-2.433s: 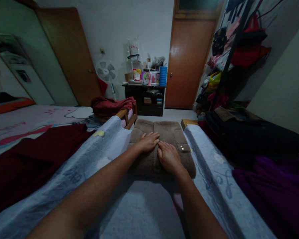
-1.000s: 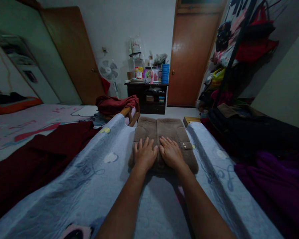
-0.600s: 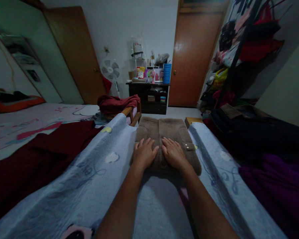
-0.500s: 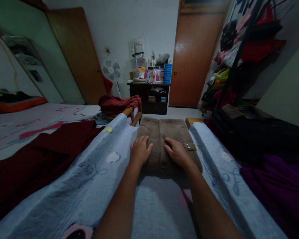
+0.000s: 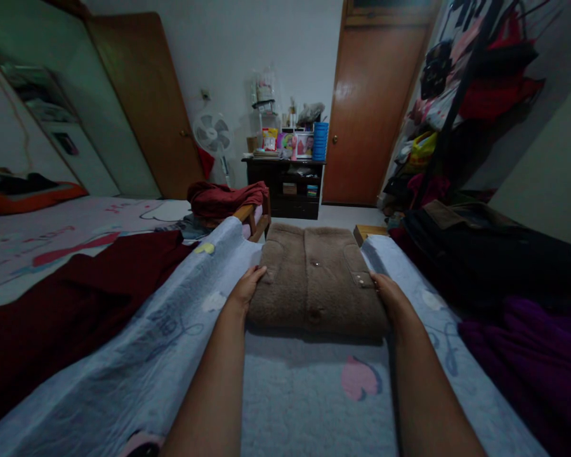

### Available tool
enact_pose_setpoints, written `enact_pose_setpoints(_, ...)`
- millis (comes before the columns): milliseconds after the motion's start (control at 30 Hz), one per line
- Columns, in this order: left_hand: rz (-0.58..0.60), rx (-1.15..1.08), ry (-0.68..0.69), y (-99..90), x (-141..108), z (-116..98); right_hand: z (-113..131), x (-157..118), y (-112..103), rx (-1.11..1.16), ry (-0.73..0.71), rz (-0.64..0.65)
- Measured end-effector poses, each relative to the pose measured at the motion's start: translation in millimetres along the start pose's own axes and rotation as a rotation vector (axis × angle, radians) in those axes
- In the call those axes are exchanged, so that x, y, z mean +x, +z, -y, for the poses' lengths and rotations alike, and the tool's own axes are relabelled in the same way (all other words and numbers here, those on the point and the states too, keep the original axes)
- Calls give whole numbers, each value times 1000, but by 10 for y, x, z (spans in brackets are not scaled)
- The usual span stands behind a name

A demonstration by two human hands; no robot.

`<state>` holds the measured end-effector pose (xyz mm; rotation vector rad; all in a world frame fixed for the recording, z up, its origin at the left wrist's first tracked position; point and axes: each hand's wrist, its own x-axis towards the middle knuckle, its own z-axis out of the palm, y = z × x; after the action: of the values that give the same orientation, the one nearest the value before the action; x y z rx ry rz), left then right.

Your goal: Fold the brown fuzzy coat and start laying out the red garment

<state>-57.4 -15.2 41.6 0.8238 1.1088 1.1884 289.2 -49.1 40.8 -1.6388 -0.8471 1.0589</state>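
Note:
A folded brown fleece jacket [image 5: 285, 285] lies flat on the light blue quilted cover [image 5: 295, 393], with buttons down its middle and pocket flaps at both sides. My left hand [image 5: 248, 287] grips its left edge, thumb on top and the other fingers hidden at the side or beneath. On the opposite edge, by the right pocket, my right hand [image 5: 391, 296] holds it the same way, its fingers mostly out of sight.
Dark red cloth [image 5: 85, 292] lies to the left; a black garment [image 5: 495, 254] and purple cloth [image 5: 528, 362] are on the right. Beyond the cover stand a wooden frame with red cloth [image 5: 226, 198], a dark cabinet [image 5: 295, 206] and a fan [image 5: 214, 134].
Both hands have moved outward from the top of the jacket to its left and right edges and now grip it there. The jacket's front now shows fully.

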Motion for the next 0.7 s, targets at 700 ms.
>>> enact_pose_setpoints(700,187,-477,-238,156,-110,-70,83,-194,151,556,182,289)
